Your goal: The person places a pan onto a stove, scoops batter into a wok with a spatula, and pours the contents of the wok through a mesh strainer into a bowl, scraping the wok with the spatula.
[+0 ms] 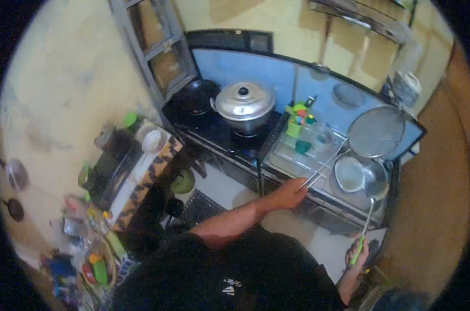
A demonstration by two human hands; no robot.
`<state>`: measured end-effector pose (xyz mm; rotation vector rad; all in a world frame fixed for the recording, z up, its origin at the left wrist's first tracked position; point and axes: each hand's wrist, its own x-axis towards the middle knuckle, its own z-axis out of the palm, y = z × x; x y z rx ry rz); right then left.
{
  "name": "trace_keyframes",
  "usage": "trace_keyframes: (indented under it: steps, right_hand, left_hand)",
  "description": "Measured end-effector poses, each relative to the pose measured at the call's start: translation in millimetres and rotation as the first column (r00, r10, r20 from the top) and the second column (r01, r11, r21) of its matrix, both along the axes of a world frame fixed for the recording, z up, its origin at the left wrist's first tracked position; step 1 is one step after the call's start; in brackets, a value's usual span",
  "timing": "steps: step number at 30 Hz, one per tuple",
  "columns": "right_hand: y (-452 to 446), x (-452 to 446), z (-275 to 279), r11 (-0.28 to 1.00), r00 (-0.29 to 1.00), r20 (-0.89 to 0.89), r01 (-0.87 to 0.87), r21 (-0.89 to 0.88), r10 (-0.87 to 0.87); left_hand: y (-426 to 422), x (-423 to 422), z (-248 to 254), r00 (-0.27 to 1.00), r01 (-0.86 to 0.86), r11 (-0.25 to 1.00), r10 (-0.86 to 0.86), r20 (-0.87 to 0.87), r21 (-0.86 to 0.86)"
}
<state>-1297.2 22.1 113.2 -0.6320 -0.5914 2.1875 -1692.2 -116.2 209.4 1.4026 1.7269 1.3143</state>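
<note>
My left hand is closed around the long wire handle of a big round mesh strainer, whose net is raised at the back right of the counter. Lower right, my right hand grips the green handle of a metal ladle. The ladle's head reaches a metal pan; whether it touches the inside I cannot tell. Left of that pan, partly under the strainer's rim, sits a pale bowl with cloudy contents.
A lidded silver pot stands on the black stove, beside a dark wok. A green holder with utensils and a green scrubber are on the metal drainboard. A tiled ledge juts out at left.
</note>
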Motion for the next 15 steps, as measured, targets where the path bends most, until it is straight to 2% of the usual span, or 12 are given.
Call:
trace_keyframes:
  steps: [1,2,4,5,7,8,9,12,15]
  right_hand:
    - [-6,-3,12,0.999,0.999,0.030,0.032,-0.017,-0.032]
    - [-2,-8,22,1.000,0.996,0.085,-0.009,0.003,0.009]
    - [-3,-23,35,0.995,0.978,0.192,-0.090,0.036,0.081]
    - [9,-32,29,0.975,0.955,0.279,-0.147,0.165,0.096]
    - [4,-77,56,0.950,0.921,0.350,-0.249,0.191,0.172]
    - [-2,-105,75,0.932,0.902,0.381,-0.296,0.210,0.201]
    - [-9,-133,87,0.924,0.879,0.427,-0.323,0.207,0.212]
    - [-20,-202,102,0.806,0.799,0.480,-0.526,0.270,0.361]
    - [-65,-272,120,0.745,0.796,0.434,-0.577,0.333,0.422]
  left_hand:
    - [-21,-5,7,0.969,0.052,0.995,-0.029,0.246,-0.087]
    - [-42,-10,16,0.876,0.125,0.980,-0.037,0.481,-0.153]
    - [-87,-21,39,0.858,0.055,0.989,0.024,0.513,-0.138]
    - [-111,-27,48,0.846,0.022,0.991,0.053,0.531,-0.134]
    - [-155,-41,60,0.785,-0.093,0.986,0.159,0.599,-0.139]
    - [-177,-50,62,0.751,-0.148,0.980,0.200,0.629,-0.135]
    - [-197,-62,45,0.727,-0.192,0.979,0.184,0.661,-0.061]
    - [-254,-91,42,0.708,-0.384,0.912,0.391,0.588,-0.145]
    - [-311,-124,43,0.633,-0.501,0.858,0.454,0.628,-0.115]
